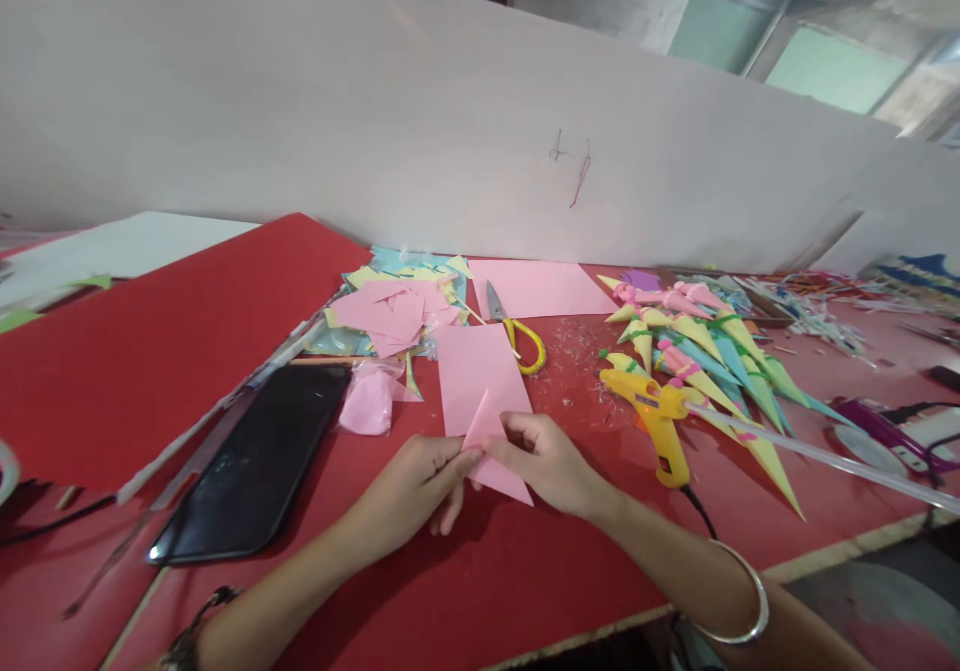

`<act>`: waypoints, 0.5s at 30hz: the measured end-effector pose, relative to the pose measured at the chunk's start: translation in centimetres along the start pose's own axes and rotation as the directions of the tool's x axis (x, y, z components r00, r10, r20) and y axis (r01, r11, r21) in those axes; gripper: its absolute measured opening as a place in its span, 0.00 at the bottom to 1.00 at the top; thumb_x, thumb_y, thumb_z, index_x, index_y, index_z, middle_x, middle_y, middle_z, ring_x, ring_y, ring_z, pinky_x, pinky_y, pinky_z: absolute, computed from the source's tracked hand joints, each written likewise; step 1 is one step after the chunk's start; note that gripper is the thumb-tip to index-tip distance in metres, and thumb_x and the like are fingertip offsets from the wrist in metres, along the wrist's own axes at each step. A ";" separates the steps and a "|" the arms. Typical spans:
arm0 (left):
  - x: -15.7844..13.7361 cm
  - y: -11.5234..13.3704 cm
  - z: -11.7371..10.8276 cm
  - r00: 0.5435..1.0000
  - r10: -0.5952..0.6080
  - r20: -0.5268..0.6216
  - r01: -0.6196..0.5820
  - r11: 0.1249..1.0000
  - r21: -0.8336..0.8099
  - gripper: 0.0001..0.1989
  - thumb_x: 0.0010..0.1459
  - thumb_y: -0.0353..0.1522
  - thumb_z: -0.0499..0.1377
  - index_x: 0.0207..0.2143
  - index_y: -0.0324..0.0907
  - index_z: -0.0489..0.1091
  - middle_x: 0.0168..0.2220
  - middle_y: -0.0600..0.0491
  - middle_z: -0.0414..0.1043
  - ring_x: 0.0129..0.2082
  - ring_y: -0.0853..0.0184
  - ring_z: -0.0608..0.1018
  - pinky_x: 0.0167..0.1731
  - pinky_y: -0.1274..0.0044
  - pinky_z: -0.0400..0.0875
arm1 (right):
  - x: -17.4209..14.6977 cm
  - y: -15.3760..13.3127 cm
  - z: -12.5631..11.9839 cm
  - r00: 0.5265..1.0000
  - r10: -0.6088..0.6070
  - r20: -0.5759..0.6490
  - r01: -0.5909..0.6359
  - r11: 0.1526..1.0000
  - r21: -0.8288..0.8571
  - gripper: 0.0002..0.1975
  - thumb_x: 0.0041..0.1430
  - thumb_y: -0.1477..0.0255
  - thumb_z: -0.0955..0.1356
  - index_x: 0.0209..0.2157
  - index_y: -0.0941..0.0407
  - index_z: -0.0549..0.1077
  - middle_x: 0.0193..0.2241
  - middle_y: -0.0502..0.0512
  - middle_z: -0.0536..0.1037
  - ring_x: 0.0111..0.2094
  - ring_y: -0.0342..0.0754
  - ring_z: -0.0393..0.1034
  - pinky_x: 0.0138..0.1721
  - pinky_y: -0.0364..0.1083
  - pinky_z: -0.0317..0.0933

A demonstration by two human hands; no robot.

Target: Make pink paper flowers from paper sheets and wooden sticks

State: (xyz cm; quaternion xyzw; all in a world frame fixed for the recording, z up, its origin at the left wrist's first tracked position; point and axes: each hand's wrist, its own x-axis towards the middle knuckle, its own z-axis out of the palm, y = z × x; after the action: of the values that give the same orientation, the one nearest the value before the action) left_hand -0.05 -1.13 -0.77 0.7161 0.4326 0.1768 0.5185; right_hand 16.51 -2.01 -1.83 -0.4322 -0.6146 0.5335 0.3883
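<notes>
Between my two hands is a small piece of pink paper (501,476), partly rolled to a point at its top. My left hand (427,481) pinches its left edge with thumb and fingers. On the other side, my right hand (551,459) is closed on the paper with thumb and curled fingers. Just beyond them a pink paper sheet (480,366) lies flat on the red table (592,571). Scissors with yellow handles (534,351) rest at that sheet's upper right.
A yellow glue gun (660,421) with a long clear glue stick lies right, beside several paper cones (720,351). Left are a black phone (259,461), pink and yellow paper scraps (397,311), a pink packet (367,401) and a big red sheet (187,341). A white partition (450,121) stands behind.
</notes>
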 end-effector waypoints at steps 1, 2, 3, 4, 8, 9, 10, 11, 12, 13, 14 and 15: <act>0.0 0.1 0.0 1.000 -0.007 0.003 0.007 1.000 -0.012 0.21 0.56 0.42 0.44 0.15 0.42 0.57 0.08 0.61 0.60 0.11 0.75 0.63 0.18 0.82 0.59 | 0.0 0.1 0.0 1.000 0.002 -0.015 -0.002 0.999 -0.038 0.16 0.51 0.63 0.65 0.18 0.57 0.57 0.17 0.43 0.54 0.20 0.37 0.50 0.20 0.38 0.47; 0.0 0.1 0.0 1.000 -0.011 0.007 0.011 1.000 -0.025 0.21 0.56 0.43 0.45 0.15 0.42 0.57 0.08 0.61 0.60 0.11 0.75 0.64 0.18 0.82 0.59 | 0.0 0.1 0.0 0.999 -0.004 -0.035 0.001 0.997 -0.074 0.18 0.51 0.63 0.65 0.17 0.57 0.55 0.16 0.43 0.52 0.19 0.36 0.47 0.19 0.38 0.45; 0.0 0.2 0.0 1.000 -0.013 0.012 0.013 0.999 -0.037 0.21 0.56 0.43 0.45 0.15 0.42 0.57 0.08 0.61 0.61 0.11 0.75 0.64 0.18 0.82 0.59 | 0.0 0.1 -0.1 0.999 -0.013 -0.050 0.008 0.995 -0.103 0.19 0.51 0.63 0.65 0.16 0.57 0.53 0.16 0.42 0.50 0.19 0.36 0.46 0.19 0.38 0.43; 0.0 0.2 0.0 1.000 -0.014 0.018 0.014 0.999 -0.049 0.21 0.56 0.43 0.45 0.15 0.42 0.57 0.08 0.61 0.61 0.11 0.75 0.64 0.18 0.82 0.59 | 0.1 0.1 -0.1 0.998 -0.021 -0.057 0.014 0.992 -0.124 0.20 0.51 0.63 0.65 0.16 0.56 0.52 0.16 0.42 0.49 0.19 0.36 0.45 0.19 0.38 0.43; 0.1 0.2 -0.1 1.000 -0.020 0.016 0.021 0.998 -0.059 0.21 0.56 0.43 0.45 0.16 0.42 0.57 0.08 0.62 0.61 0.11 0.75 0.64 0.19 0.82 0.60 | -0.1 0.1 -0.1 1.000 -0.002 -0.031 -0.003 0.987 -0.161 0.18 0.55 0.63 0.61 0.17 0.56 0.54 0.16 0.43 0.50 0.18 0.37 0.47 0.19 0.38 0.44; 0.1 0.2 -0.1 1.000 -0.022 0.011 0.023 0.998 -0.055 0.20 0.56 0.43 0.45 0.16 0.42 0.57 0.08 0.62 0.61 0.11 0.75 0.64 0.19 0.82 0.60 | -0.1 0.1 -0.1 1.000 0.013 -0.016 -0.016 0.987 -0.159 0.16 0.56 0.64 0.61 0.18 0.56 0.55 0.16 0.43 0.52 0.18 0.37 0.49 0.18 0.38 0.45; 0.1 0.2 -0.1 1.000 -0.023 0.005 0.024 0.998 -0.050 0.20 0.56 0.42 0.45 0.16 0.42 0.57 0.08 0.62 0.61 0.11 0.75 0.64 0.19 0.82 0.60 | -0.2 0.2 -0.1 1.000 0.029 0.002 -0.028 0.988 -0.155 0.15 0.56 0.64 0.60 0.19 0.56 0.56 0.16 0.43 0.53 0.18 0.37 0.51 0.18 0.38 0.46; 0.1 0.1 -0.2 1.000 -0.021 0.001 0.021 0.999 -0.048 0.20 0.56 0.42 0.45 0.16 0.42 0.57 0.08 0.62 0.61 0.11 0.75 0.64 0.19 0.82 0.60 | -0.3 0.2 -0.2 0.999 0.042 0.021 -0.038 0.988 -0.147 0.14 0.57 0.65 0.59 0.20 0.56 0.57 0.16 0.43 0.55 0.18 0.37 0.53 0.18 0.38 0.46; 0.1 0.1 -0.2 1.000 -0.016 0.001 0.016 0.999 -0.048 0.20 0.56 0.42 0.45 0.17 0.42 0.57 0.08 0.62 0.62 0.11 0.75 0.64 0.19 0.82 0.59 | -0.3 0.2 -0.2 0.998 0.046 0.031 -0.041 0.989 -0.142 0.14 0.57 0.65 0.59 0.21 0.56 0.57 0.16 0.43 0.56 0.17 0.38 0.54 0.18 0.38 0.47; 0.1 0.0 -0.2 1.000 -0.010 0.003 0.010 0.999 -0.048 0.19 0.57 0.42 0.45 0.17 0.42 0.57 0.08 0.62 0.62 0.11 0.75 0.64 0.19 0.82 0.59 | -0.3 0.2 -0.3 0.999 0.038 0.028 -0.033 0.989 -0.143 0.14 0.57 0.65 0.59 0.20 0.56 0.57 0.15 0.43 0.57 0.17 0.37 0.54 0.18 0.38 0.47; 0.1 0.0 -0.2 1.000 -0.005 0.007 0.006 0.999 -0.049 0.19 0.57 0.41 0.45 0.18 0.42 0.57 0.08 0.62 0.62 0.11 0.75 0.63 0.19 0.82 0.59 | -0.3 0.2 -0.3 1.000 0.020 0.018 -0.017 0.989 -0.147 0.15 0.57 0.65 0.60 0.20 0.56 0.56 0.15 0.43 0.57 0.17 0.37 0.54 0.18 0.38 0.47; 0.1 0.0 -0.3 1.000 -0.004 0.011 0.004 0.999 -0.049 0.18 0.57 0.41 0.45 0.18 0.42 0.57 0.08 0.62 0.61 0.10 0.75 0.63 0.18 0.82 0.58 | -0.3 0.2 -0.4 1.000 -0.001 0.009 0.003 0.989 -0.149 0.16 0.56 0.65 0.60 0.19 0.56 0.56 0.15 0.43 0.56 0.17 0.37 0.54 0.19 0.38 0.47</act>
State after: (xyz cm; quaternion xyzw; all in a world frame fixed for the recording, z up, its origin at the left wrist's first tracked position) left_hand -0.19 -0.91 -0.66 0.7033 0.4268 0.1823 0.5385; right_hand 16.98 -2.17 -1.96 -0.4571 -0.6549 0.4876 0.3526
